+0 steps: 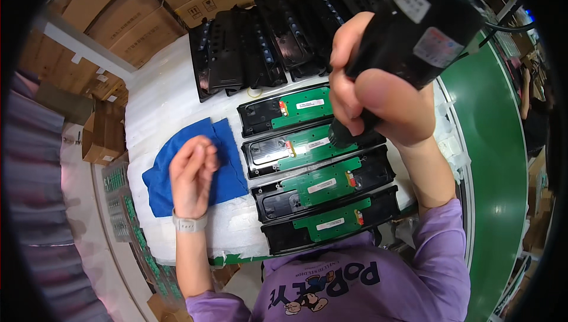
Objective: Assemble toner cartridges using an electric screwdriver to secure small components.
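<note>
The right hand (378, 94) is clenching fully around a black electric screwdriver (423, 26), whose tip is pressing down on the second of four black housings (313, 144) that are lying side by side on the white foam-covered table (160, 103), each carrying a green circuit board (322, 183). The left hand (192, 174) is hovering loosely curled over a blue cloth (228, 171), fingers bunched as if pinching something small, though whether it is actually holding anything I cannot tell. The main risk, as I judge it, is the driver tip skating off a screw head and gouging the green board, since nothing is steadying that housing while the left hand is staying well apart from it; the housing could also be twisting on the soft foam under the torque. The cable trailing from the driver could be dragging across the stacked black housings (266, 38) at the back. The tip itself and the screw are being hidden by the right hand's fingers, so the exact contact point is unclear. The driver's top is being cut off by the frame edge, and the cardboard boxes (142, 20) behind are bending out of shape at the rim.
</note>
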